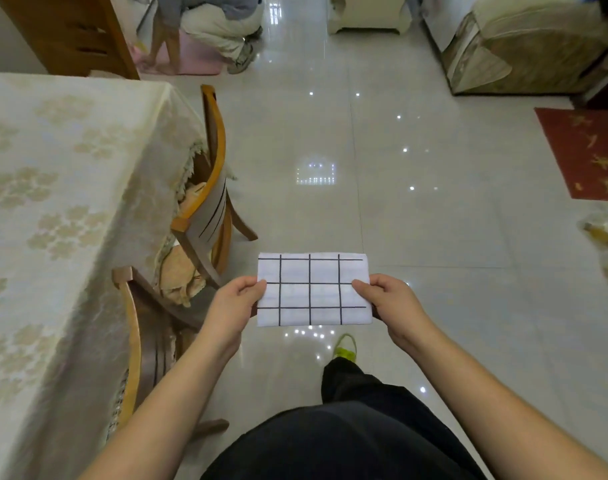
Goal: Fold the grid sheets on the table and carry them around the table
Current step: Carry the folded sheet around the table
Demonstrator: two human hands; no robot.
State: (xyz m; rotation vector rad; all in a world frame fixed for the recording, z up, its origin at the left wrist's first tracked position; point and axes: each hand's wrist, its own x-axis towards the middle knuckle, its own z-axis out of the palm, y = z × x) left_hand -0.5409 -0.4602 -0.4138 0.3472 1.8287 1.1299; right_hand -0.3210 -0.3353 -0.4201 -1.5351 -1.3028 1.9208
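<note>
A folded white grid sheet (313,289) with black lines is held flat in the air over the floor, in front of my body. My left hand (235,308) pinches its left edge and my right hand (392,304) pinches its right edge, thumbs on top. The table (53,202), covered with a cream flowered cloth, stands to my left, apart from the sheet. No other grid sheet shows on the visible part of the table.
Two wooden chairs (209,202) are tucked along the table's right side. Glossy tiled floor (417,202) stretches ahead. A person crouches at the far end near a pink mat (188,60). A covered sofa (524,50) and a red rug (586,150) lie to the right.
</note>
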